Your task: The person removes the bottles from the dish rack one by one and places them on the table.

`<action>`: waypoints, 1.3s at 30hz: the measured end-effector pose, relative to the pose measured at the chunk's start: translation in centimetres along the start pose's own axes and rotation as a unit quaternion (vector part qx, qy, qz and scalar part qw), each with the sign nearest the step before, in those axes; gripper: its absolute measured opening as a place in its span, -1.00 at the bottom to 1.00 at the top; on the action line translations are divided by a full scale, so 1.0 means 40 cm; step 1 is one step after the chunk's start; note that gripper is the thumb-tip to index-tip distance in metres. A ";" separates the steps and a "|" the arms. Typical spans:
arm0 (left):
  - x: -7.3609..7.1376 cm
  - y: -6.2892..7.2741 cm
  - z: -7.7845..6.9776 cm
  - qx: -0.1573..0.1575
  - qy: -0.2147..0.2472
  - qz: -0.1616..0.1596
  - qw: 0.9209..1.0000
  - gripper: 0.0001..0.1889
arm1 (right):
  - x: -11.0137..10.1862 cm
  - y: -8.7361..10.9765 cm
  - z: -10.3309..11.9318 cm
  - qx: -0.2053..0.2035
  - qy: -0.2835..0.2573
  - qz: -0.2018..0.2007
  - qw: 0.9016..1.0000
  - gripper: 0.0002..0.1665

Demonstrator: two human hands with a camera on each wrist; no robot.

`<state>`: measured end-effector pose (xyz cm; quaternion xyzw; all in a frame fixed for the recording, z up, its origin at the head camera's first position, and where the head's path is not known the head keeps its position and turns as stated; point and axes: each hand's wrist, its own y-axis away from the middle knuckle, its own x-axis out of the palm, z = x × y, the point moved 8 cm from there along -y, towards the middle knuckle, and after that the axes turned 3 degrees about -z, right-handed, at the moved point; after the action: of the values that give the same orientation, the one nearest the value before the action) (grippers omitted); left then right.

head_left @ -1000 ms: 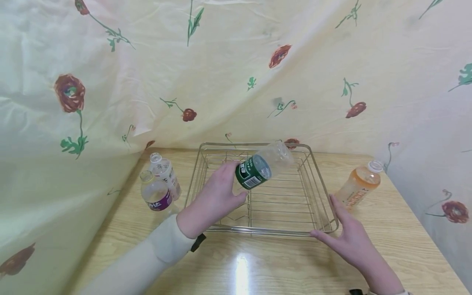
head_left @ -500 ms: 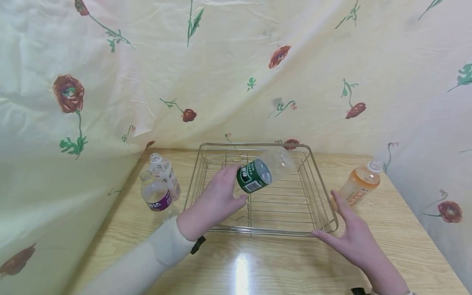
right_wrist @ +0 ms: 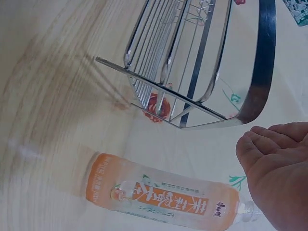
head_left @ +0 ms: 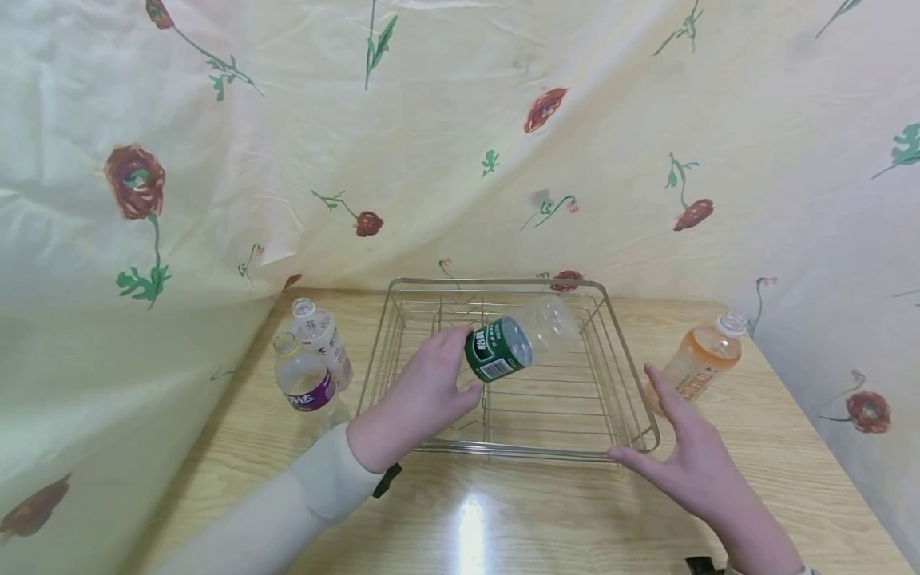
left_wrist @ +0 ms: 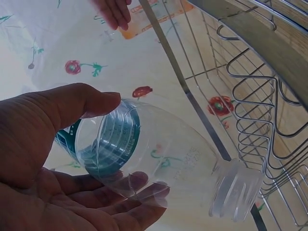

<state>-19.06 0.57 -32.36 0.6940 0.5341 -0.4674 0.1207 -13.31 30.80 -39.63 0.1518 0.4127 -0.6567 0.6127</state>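
My left hand (head_left: 417,391) grips a clear plastic bottle (head_left: 496,350) with a green label around its base end. The bottle is tilted over the wire rack (head_left: 532,454), its neck pointing to the right and away. In the left wrist view, thumb and fingers wrap the bottle (left_wrist: 163,139) near the label, and its mouth has no cap. My right hand (head_left: 693,463) is spread at the rack's front right corner, thumb at the front rim and fingers by the right side. The right wrist view shows its fingertips (right_wrist: 250,149) close to the rack's corner (right_wrist: 257,103).
A bottle with an orange label (head_left: 697,363) stands right of the rack, close to my right hand. Left of the rack stand a bottle with a purple label (head_left: 311,387) and another clear bottle (head_left: 327,335). A flowered cloth (head_left: 460,144) hangs behind the wooden table (head_left: 546,511).
The bottle in my left hand has come down slightly and levelled out, its neck end dropping toward the rack. My right fingers have moved slightly up and away from the rack's right rim.
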 end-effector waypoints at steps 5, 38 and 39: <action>0.000 0.000 -0.001 0.009 -0.007 -0.001 1.000 -0.26 | -0.006 -0.005 0.013 -0.004 0.002 0.001 1.000 0.44; 0.017 0.033 -0.026 0.054 -0.057 0.011 0.997 -0.23 | -0.025 -0.044 0.137 -0.094 0.007 -0.009 0.995 0.52; 0.019 0.034 -0.026 0.054 -0.056 0.011 0.997 -0.23 | -0.026 -0.044 0.143 -0.101 0.010 -0.010 0.995 0.52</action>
<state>-17.34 1.20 -32.83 0.6781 0.4924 -0.5327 0.1182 -12.99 27.17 -34.74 0.0917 0.4840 -0.6164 0.6144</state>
